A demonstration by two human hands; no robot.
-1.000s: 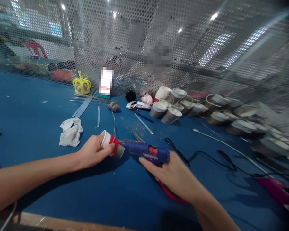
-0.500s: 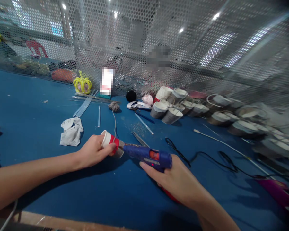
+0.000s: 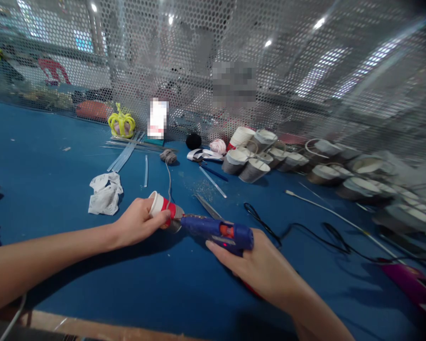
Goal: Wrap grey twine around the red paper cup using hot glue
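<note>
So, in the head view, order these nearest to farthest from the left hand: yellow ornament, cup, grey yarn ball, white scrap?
From the left hand:
1. Cup, held in it.
2. White scrap, ahead and left.
3. Grey yarn ball, farther ahead, slightly right.
4. Yellow ornament, near the mesh screen.

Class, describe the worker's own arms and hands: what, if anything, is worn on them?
The left hand and right hand are both ungloved. Both forearms are sleeveless as far as the picture shows, with no watch, bracelet or markings visible. Rings cannot be ruled out.
</note>
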